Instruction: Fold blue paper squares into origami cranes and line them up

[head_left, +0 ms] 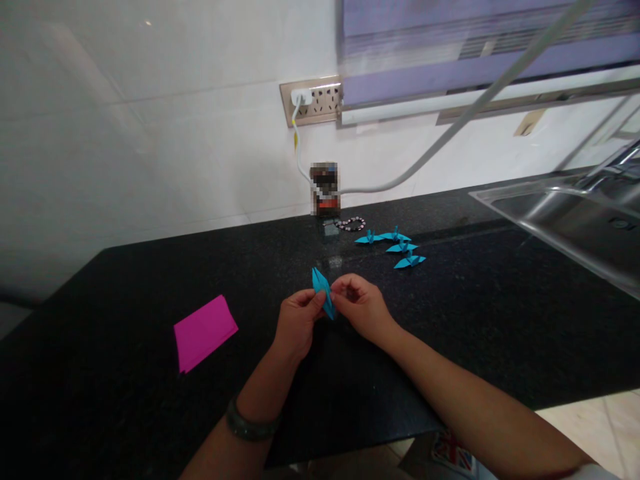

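Between my two hands is a folded blue origami paper [321, 285], narrow and diamond-shaped, raised over the dark countertop. My left hand [299, 323] grips it from the left, with the thumb pressed on its face. At its right edge, the closed thumb and fingers of my right hand [364, 305] pinch the paper. Several finished blue paper cranes [403, 247] stand in a cluster beyond my right hand. A stack of magenta paper sheets [206, 333] lies on the counter to the left of my hands.
Against the wall stands a phone-like device [325, 190], its picture blurred, with a beaded strap [353, 224] beside it. A white cable rises to the wall socket [313, 100]. A steel sink [565, 227] is set in at the right. The black countertop [125, 287] ends near my body.
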`<state>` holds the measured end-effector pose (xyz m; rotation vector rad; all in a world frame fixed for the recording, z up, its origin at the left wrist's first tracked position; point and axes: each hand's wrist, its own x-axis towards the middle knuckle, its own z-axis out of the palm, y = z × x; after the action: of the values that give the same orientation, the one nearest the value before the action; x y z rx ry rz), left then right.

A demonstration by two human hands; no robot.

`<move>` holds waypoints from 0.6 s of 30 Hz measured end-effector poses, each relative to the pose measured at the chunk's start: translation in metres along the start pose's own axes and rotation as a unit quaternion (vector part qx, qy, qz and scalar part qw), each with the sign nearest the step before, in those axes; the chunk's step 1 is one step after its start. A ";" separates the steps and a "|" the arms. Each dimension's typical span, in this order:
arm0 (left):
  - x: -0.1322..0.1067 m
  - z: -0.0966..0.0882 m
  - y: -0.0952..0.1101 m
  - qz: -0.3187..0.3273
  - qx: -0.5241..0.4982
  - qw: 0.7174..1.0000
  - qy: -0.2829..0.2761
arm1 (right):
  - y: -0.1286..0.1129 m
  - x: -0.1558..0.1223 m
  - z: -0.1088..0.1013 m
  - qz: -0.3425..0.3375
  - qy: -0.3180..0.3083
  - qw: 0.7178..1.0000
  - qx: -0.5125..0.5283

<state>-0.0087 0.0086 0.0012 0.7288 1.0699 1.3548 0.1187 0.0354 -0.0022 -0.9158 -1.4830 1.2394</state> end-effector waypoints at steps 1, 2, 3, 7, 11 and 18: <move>0.001 0.000 0.000 0.002 -0.002 1.000 0.004 | -0.001 -0.001 0.000 -0.025 -0.001 0.999 -0.032; 0.001 -0.001 -0.001 0.006 -0.003 1.000 0.007 | -0.001 -0.001 -0.001 -0.048 -0.004 0.997 -0.063; 0.002 -0.001 -0.001 0.010 -0.003 1.000 0.007 | -0.003 -0.001 -0.001 -0.065 -0.005 0.994 -0.086; 0.002 -0.004 -0.004 0.026 0.012 1.000 -0.002 | -0.005 -0.001 -0.003 -0.077 0.001 0.991 -0.106; 0.002 -0.006 -0.005 0.036 0.036 0.998 -0.023 | -0.005 0.001 -0.002 0.000 -0.031 0.999 -0.019; 0.003 -0.007 -0.004 0.056 0.116 0.992 -0.011 | -0.005 0.003 0.000 0.129 -0.036 0.979 0.156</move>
<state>-0.0138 0.0094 -0.0061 0.9852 1.1957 1.3263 0.1179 0.0369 0.0031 -0.8747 -1.2028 1.6576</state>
